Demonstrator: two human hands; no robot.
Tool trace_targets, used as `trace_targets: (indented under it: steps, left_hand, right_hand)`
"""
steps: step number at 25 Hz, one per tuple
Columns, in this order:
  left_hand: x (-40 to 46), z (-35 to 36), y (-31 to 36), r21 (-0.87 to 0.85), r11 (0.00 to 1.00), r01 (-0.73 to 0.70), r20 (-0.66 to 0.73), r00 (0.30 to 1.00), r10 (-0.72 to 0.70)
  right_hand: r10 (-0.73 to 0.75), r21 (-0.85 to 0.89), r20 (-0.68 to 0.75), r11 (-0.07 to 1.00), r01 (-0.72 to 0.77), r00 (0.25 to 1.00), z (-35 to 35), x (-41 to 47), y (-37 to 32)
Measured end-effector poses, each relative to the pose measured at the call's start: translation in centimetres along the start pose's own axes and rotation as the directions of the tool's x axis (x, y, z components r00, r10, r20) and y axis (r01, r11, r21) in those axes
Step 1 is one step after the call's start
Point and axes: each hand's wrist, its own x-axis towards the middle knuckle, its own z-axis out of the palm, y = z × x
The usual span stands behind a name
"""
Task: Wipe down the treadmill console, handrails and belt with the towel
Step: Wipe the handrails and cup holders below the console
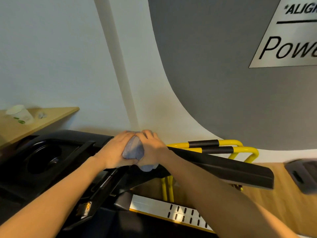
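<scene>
Reaching forward, both arms meet at the console's (56, 152) top edge: left hand (115, 148) and right hand (151, 148) cup the bunched towel (133, 149), fingers (148, 133) curled round it, handrail (223, 165) toward four o'clock

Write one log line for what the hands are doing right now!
hands: left hand and right hand both grip towel | place: top edge of treadmill console | handrail: untouched

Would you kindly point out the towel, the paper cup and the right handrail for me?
towel (133, 150): head view, bunched middle between both hands.
paper cup (20, 113): head view, side wall, on the wooden shelf.
right handrail (223, 166): head view, black top surface.
</scene>
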Motion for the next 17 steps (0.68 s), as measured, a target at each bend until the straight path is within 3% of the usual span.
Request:
trace_targets:
  steps: [2, 7, 12, 17]
  left_hand:
    - [0.4, 0.4, 0.5, 0.006, 1.000, -0.016, -0.014, 1.000, 0.016]
    - [2.8, 3.5, 5.5, 0.000, 0.999, -0.045, -0.009, 0.999, 0.045]
    - [6.3, 8.7, 13.2, 0.027, 0.998, -0.065, -0.006, 0.998, 0.065]
    - [9.1, 13.2, 20.2, 0.004, 0.993, -0.114, -0.037, 0.993, 0.114]
  right_hand:
    - [0.003, -0.067, -0.007, 0.998, -0.004, 1.000, -0.2, -0.4, 0.3]
    - [0.022, -0.028, -0.023, 0.999, -0.023, 1.000, -2.0, -5.4, 4.6]
    - [0.103, 0.009, 0.052, 0.995, -0.104, 0.993, -5.6, -12.5, 11.3]
    - [0.198, -0.061, 0.018, 0.979, -0.196, 0.980, -6.5, -18.6, 17.8]
